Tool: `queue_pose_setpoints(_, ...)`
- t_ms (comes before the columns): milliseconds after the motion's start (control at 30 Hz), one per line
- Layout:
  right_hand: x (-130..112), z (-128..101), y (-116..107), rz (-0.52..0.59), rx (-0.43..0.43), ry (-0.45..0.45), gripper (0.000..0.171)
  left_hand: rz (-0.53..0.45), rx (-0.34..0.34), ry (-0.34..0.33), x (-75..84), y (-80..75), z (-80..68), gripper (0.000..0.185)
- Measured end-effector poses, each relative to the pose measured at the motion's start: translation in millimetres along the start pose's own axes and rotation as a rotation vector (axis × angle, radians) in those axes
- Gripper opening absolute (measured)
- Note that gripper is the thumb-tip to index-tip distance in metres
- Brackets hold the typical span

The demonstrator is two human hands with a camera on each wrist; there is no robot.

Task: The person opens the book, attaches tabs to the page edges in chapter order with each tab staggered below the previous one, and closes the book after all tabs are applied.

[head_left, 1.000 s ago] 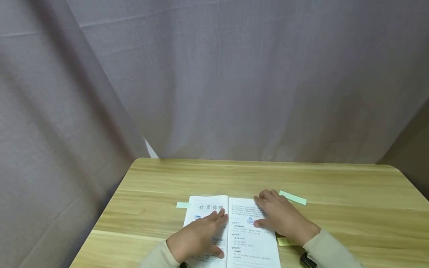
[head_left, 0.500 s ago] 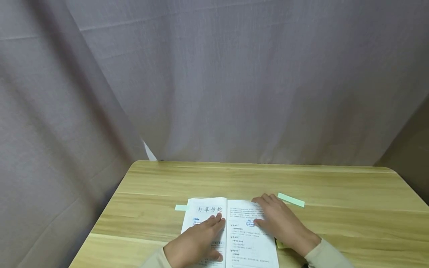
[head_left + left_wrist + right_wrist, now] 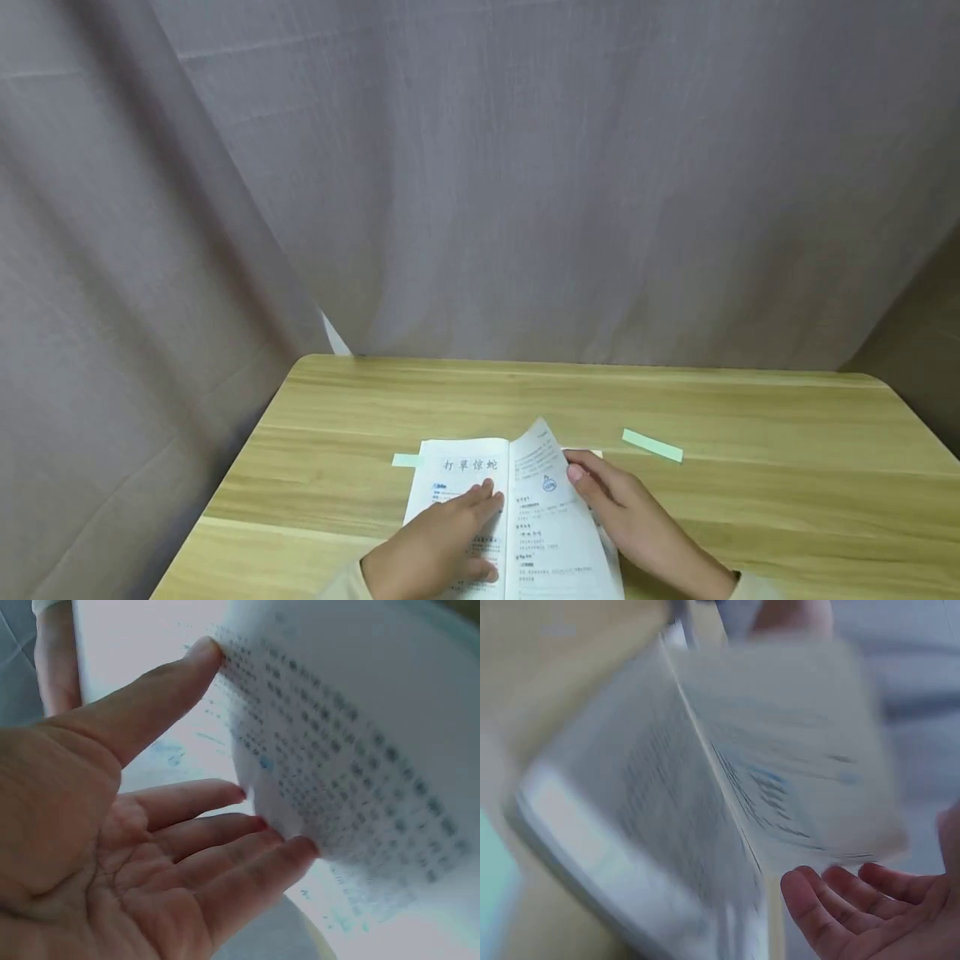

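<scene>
An open book (image 3: 468, 454) lies on the table, with printed pages and large Chinese characters at the top left. My left hand (image 3: 442, 537) rests on its left page, fingers extended toward the spine and thumb spread. In the left wrist view, the thumb and fingertips of my left hand (image 3: 150, 855) are against the curving paper. My right hand (image 3: 641, 517) holds the outer edge of the lifted right page (image 3: 543, 500) between thumb and index finger. Blurred in the right wrist view, the raised page (image 3: 802, 750) stands up with the fingertips at its edge.
A pale green strip (image 3: 652, 445) lies on the wooden table (image 3: 750, 417), right of the book. Another green strip (image 3: 406, 460) meets the book's top left edge. Behind the table hangs a grey curtain (image 3: 480, 183).
My right hand has turned from lying over the right page to holding its edge, and that page has risen toward the spine. My left hand stays on the left page.
</scene>
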State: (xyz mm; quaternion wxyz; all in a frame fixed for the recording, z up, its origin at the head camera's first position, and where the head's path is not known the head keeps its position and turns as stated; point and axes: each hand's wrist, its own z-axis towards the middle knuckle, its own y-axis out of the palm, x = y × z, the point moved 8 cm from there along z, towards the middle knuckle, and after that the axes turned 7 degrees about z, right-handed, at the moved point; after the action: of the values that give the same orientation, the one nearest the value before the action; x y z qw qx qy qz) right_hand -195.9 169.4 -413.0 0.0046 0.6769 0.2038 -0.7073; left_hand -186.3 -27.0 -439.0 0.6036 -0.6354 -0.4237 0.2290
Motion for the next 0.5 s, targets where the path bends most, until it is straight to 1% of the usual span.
queue_pose_setpoints(67, -2, -7, 14, 0.029, -0.082, -0.024, 0.047, -0.068, 0.026, 0.002, -3.8, -0.9, -1.1, 0.083)
queue_pose_setpoints(133, -4, -14, 29, -0.009, -0.152, -0.082, 0.045, -0.165, 0.048, 0.012, -8.3, -2.1, -2.1, 0.078)
queue_pose_setpoints(167, -4, -17, 37, -0.046, -0.181, -0.113, 0.045, -0.230, 0.060, 0.028, -9.9, -3.3, -2.9, 0.074)
queue_pose_setpoints(233, -2, -22, 54, -0.106, -0.239, -0.171, 0.045, -0.388, 0.066, 0.038, -14.9, -5.3, -4.9, 0.062)
queue_pose_setpoints(267, 0, -24, 62, -0.118, -0.272, -0.188, 0.046, -0.485, 0.064, 0.041, -17.6, -6.1, -5.7, 0.056)
queue_pose_setpoints(333, 5, -27, 78, -0.104, -0.347, -0.203, 0.049, -0.717, 0.037, 0.045, -22.2, -6.3, -6.8, 0.050)
queue_pose_setpoints(400, 14, -29, 91, -0.051, -0.418, -0.165, 0.053, -0.924, 0.003, 0.009, -28.3, -5.4, -8.5, 0.062)
queue_pose_setpoints(467, 23, -30, 99, -0.019, -0.458, -0.128, 0.057, -1.095, -0.017, -0.032, -34.8, -4.7, -9.6, 0.073)
queue_pose_setpoints(500, 26, -31, 102, -0.055, -0.457, -0.140, 0.058, -1.154, -0.018, -0.058, -38.8, -4.2, -10.0, 0.077)
